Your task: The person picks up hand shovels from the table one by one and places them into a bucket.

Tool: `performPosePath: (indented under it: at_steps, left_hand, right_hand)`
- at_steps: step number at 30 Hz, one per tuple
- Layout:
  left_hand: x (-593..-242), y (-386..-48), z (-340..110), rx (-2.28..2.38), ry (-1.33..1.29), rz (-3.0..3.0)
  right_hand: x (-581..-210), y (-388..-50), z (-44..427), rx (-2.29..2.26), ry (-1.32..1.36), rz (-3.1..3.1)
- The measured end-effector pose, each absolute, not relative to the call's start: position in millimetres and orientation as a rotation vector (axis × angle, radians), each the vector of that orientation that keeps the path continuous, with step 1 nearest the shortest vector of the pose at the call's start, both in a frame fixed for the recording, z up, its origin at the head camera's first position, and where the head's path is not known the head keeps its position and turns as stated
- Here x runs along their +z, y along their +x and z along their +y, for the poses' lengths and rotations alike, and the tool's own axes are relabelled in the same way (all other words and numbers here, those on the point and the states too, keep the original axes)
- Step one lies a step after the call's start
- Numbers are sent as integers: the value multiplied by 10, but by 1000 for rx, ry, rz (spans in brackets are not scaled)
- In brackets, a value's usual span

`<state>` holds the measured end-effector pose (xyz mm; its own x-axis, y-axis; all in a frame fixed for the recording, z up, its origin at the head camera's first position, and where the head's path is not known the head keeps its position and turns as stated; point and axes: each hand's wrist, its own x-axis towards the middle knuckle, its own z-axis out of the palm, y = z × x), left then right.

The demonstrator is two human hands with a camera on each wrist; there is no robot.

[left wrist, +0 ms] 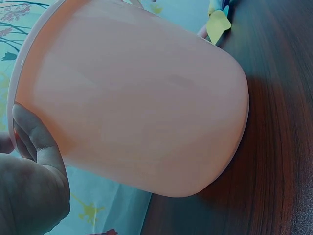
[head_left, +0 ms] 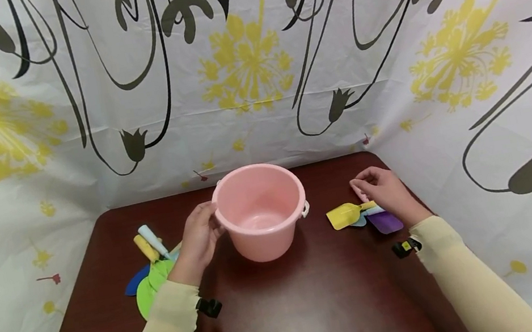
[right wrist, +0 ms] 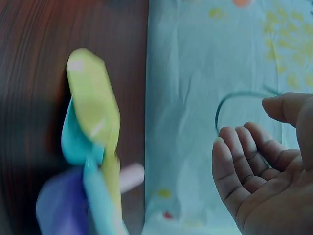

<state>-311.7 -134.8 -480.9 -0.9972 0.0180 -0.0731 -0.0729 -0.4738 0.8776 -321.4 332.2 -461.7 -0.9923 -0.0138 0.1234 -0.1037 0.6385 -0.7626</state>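
A pink plastic bucket (head_left: pixel 263 241) stands upright on the dark table. My left hand (head_left: pixel 198 239) grips its rim at the left; in the left wrist view, the fingers of the left hand (left wrist: pixel 36 171) lie against the outer wall of the bucket (left wrist: pixel 137 103). Over at the right, my right hand (head_left: pixel 384 189) hovers by a small pile of toy scoops, its loosely bent fingers holding nothing in the right wrist view. That pile has a yellow scoop (right wrist: pixel 95 93), a teal scoop (right wrist: pixel 73 139), a purple piece (right wrist: pixel 63 203) and a pink handle (right wrist: pixel 131 177).
Left of the bucket lies another pile: a green rounded piece (head_left: pixel 147 295), a blue piece (head_left: pixel 137 280), a yellow handle (head_left: pixel 146 247) and a light blue handle (head_left: pixel 152 240). Patterned white cloth (head_left: pixel 261 132) hangs around the back and sides of the brown table (head_left: pixel 294 317).
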Motion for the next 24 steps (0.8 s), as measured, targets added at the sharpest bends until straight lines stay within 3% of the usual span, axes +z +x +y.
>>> performPosePath:
  at_steps: [9,24]
  left_hand:
    - [-4816,-3116,-1349,2638,-85,1596]
    - [-4831,-3126,-1344,2665,-92,1578]
  right_hand:
    - [-4748,-3125,3796,979,45,-2815]
    - [-5018,-3165,4195,746,185,-2942]
